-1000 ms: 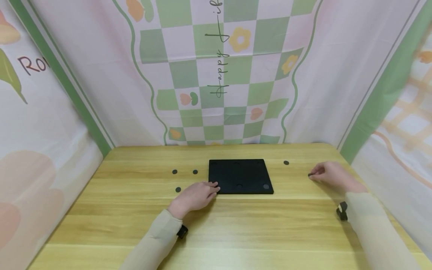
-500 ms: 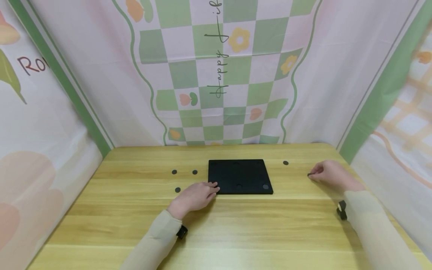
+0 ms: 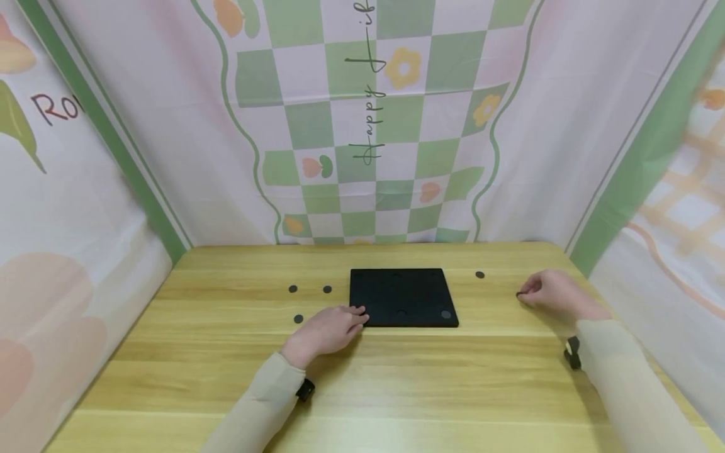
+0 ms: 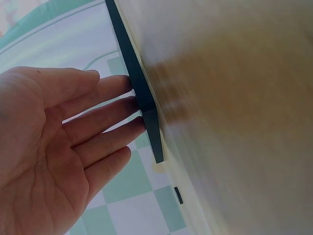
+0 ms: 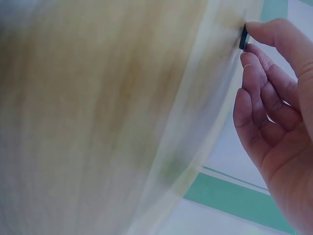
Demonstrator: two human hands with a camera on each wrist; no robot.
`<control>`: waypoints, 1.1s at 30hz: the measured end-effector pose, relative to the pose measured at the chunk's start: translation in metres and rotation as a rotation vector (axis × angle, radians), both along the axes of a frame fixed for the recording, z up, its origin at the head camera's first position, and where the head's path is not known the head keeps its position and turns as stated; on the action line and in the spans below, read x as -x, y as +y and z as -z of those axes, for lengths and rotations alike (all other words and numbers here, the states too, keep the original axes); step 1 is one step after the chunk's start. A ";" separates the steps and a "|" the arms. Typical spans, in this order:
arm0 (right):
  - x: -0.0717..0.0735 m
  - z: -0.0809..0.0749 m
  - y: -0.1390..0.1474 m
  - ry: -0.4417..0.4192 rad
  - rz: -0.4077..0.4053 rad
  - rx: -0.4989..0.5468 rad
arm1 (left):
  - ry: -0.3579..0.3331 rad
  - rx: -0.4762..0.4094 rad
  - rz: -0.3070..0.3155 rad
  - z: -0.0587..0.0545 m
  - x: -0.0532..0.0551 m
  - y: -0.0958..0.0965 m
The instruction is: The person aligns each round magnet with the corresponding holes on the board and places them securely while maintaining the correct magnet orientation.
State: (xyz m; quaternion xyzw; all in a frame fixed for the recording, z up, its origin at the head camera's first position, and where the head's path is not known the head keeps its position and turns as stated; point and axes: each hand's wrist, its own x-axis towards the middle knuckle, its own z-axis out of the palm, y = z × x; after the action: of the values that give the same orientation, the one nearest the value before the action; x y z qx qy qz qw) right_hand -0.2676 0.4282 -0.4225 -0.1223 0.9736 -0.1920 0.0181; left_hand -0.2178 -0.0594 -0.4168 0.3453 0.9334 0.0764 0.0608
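A flat black rectangular board (image 3: 396, 294) lies on the table. My left hand (image 3: 327, 330) rests its fingertips on the board's near left corner. In the left wrist view, the left fingers (image 4: 110, 129) are fairly straight and touch the board. Off to the right, my right hand (image 3: 561, 297) pinches a small dark round disc (image 5: 243, 37) between thumb and fingers, at the table surface. The board has several shallow round recesses, and a grey disc (image 3: 446, 314) sits in its near right corner. The board's near left corner is hidden under the left fingers.
Left of the board, three dark discs lie on the wooden table (image 3: 396, 390): a far left disc (image 3: 292, 289), one nearer the board (image 3: 327, 289) and a nearer disc (image 3: 298, 319). Another disc (image 3: 480, 275) lies right of the board. Patterned curtains (image 3: 374, 126) enclose the table.
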 end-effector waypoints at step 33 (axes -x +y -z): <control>0.002 0.004 0.001 0.047 -0.026 0.029 | 0.013 -0.003 0.006 -0.002 -0.001 0.000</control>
State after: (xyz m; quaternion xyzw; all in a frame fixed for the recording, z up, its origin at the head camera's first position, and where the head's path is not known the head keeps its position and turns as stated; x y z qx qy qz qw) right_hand -0.2697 0.4288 -0.4268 -0.1394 0.9692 -0.2031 -0.0042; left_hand -0.2170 -0.0593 -0.4153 0.3485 0.9327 0.0752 0.0546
